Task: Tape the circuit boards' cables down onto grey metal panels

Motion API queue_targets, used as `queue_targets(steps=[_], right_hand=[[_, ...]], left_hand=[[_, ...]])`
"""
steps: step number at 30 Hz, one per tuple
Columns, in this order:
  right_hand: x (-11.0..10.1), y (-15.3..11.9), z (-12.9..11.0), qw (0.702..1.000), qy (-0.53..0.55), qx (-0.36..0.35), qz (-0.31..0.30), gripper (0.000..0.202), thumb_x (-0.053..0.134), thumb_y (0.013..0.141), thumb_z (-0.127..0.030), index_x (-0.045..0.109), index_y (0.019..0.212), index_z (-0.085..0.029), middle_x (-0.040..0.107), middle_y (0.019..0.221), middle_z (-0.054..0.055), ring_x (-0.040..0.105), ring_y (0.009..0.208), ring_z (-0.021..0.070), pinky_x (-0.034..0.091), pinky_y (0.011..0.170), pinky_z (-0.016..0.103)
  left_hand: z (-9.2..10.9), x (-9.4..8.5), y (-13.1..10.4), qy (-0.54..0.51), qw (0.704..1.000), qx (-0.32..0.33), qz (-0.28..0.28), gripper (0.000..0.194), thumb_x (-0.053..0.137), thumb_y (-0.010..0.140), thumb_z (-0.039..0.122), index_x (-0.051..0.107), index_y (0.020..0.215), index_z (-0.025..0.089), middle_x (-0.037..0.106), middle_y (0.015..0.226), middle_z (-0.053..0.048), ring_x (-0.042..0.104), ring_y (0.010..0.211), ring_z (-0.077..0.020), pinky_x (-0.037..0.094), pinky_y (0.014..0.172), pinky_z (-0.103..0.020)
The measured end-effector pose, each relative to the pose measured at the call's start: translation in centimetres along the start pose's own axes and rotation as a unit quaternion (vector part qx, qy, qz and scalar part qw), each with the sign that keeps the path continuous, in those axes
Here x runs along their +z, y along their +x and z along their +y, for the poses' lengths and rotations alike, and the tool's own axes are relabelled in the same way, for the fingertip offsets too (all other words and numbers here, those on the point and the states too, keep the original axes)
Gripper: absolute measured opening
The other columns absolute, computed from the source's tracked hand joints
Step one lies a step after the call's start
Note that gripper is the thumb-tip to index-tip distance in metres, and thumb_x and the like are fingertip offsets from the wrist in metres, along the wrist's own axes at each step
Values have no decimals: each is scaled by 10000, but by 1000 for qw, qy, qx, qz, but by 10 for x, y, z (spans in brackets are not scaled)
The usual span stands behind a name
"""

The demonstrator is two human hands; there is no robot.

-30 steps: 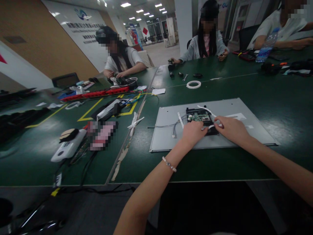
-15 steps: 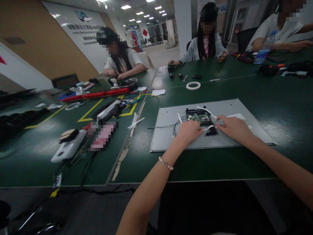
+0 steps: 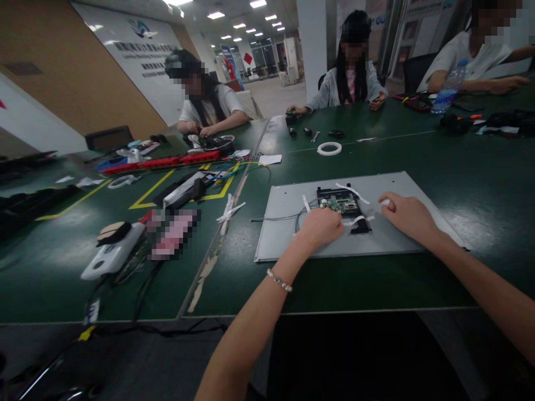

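Note:
A grey flat panel (image 3: 288, 245) lies on the table in front of me, with a green circuit board (image 3: 340, 205) and a black bracket (image 3: 360, 225) near its middle. White tape strips (image 3: 357, 193) lie across the board and bracket, and a grey cable (image 3: 288, 216) runs off to the left. My left hand (image 3: 320, 229) is closed at the board's lower left edge; whatever its fingers grip is hidden. To the right of the board, my right hand (image 3: 412, 218) hovers over or rests on the panel, fingers curled in. A small white bit shows at its fingertips.
A roll of white tape (image 3: 329, 148) and a small wrench (image 3: 315, 136) lie beyond the panel. Left are a white power strip (image 3: 111, 256), crumpled tape (image 3: 229, 211) and a red power strip (image 3: 167, 161). Several people sit across the table; a water bottle (image 3: 449, 92) stands right.
My right hand has drawn away to the right from the tape strip beside the board, and its fingers have curled. The left hand stays at the board's edge.

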State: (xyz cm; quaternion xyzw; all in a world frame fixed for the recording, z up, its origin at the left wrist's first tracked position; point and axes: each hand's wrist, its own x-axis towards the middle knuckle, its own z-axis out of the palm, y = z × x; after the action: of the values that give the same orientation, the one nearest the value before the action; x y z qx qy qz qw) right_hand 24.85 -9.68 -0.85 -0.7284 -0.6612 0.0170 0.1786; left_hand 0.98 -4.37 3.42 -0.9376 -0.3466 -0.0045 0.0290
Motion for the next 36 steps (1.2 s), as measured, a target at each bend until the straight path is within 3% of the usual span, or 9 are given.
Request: queue_targets(steps=[12, 17, 20, 26, 30, 36], right_hand=[[0, 3, 7, 996, 87, -10, 25, 295, 450, 827, -307, 642, 1021, -196, 614, 694, 15, 564, 631, 154, 391, 637, 276], [6, 5, 10, 994, 96, -37, 41, 288, 460, 833, -327, 652, 985, -177, 629, 858, 64, 579, 758, 179, 442, 733, 318], [9, 7, 12, 993, 93, -63, 39, 338, 469, 854, -380, 639, 1056, -168, 613, 1034, 96, 579, 926, 209, 452, 847, 364], [16, 4, 23, 990, 13, -131, -43, 598, 381, 901, -561, 439, 1384, -213, 360, 1451, 84, 338, 1317, 288, 294, 1062, 518], [21, 0, 30, 987, -47, -120, -93, 637, 264, 929, -590, 266, 1483, -276, 230, 1517, 43, 222, 1379, 307, 220, 1064, 606], [18, -6, 39, 987, -63, -108, -103, 648, 215, 930, -595, 227, 1498, -284, 173, 1532, 27, 199, 1389, 300, 214, 1076, 603]], left_hand=[[-23, -6, 3, 22, 995, -67, 71, 361, 333, 916, 275, 669, 873, 150, 696, 790, -114, 648, 700, -230, 419, 609, -310], [-31, -2, 4, 23, 989, -121, 81, 376, 306, 954, 304, 649, 935, 151, 697, 852, -114, 655, 773, -228, 425, 659, -304], [-36, -1, 4, 20, 985, -149, 80, 363, 317, 956, 302, 647, 938, 152, 697, 872, -113, 658, 810, -229, 427, 682, -301], [-45, -2, 3, 23, 976, -193, 97, 372, 300, 959, 298, 643, 927, 155, 698, 862, -117, 663, 803, -233, 428, 681, -305], [-46, -4, 2, 32, 971, -215, 97, 378, 296, 961, 301, 640, 936, 148, 695, 843, -117, 664, 797, -237, 427, 675, -304], [-44, -8, 1, 24, 970, -225, 91, 375, 305, 960, 312, 640, 949, 143, 693, 872, -122, 659, 827, -232, 427, 695, -299]])
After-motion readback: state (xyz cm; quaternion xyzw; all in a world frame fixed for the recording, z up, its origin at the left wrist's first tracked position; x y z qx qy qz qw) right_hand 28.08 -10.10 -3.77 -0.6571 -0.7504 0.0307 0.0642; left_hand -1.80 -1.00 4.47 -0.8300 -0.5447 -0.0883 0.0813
